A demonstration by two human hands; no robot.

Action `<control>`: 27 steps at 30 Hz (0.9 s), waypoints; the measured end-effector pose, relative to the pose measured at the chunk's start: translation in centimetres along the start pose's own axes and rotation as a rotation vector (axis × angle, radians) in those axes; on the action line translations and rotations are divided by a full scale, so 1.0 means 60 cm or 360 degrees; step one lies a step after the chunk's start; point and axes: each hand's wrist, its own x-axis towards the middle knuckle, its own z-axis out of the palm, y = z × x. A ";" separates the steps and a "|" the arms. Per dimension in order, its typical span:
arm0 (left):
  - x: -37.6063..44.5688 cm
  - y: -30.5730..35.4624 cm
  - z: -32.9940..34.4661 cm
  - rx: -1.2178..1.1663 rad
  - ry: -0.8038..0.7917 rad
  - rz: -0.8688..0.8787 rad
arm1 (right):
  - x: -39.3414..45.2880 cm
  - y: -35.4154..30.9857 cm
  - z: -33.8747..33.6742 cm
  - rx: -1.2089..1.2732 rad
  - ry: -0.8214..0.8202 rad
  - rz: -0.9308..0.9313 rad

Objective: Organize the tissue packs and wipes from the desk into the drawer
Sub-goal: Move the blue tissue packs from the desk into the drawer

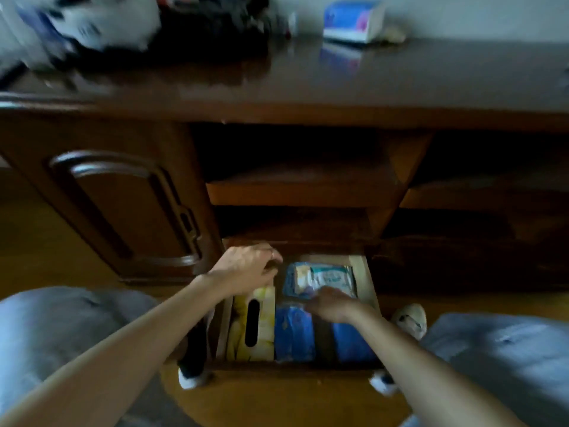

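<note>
a yellow tissue box point(260, 325) lies along the left side of the open drawer point(368, 282), long axis running front to back, dark slot up. the left hand point(249, 266) hovers above its far end, fingers loosely curled; the right hand point(331, 303) rests flat, perhaps touching a pale wipes pack point(323, 277) beside blue tissue packs point(294, 332).

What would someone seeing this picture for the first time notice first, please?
Two bare arms reach down into the open drawer at bottom centre: the left hand above a yellow tissue box, the right hand over a pale wipes pack and blue packs. Above, on the dark wooden desk, one blue-and-white tissue pack is not yet put away.
</note>
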 end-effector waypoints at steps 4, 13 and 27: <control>0.025 0.005 -0.204 0.0028 0.0855 0.0221 | -0.099 -0.085 -0.214 0.0206 0.0812 -0.0456; 0.201 0.002 -0.459 -0.0093 0.1099 -0.0009 | -0.162 -0.187 -0.556 -0.0352 0.1593 -0.0447; 0.624 -0.101 -0.438 -0.0002 0.0986 -0.0264 | 0.118 -0.208 -0.846 -0.0484 0.1962 -0.0163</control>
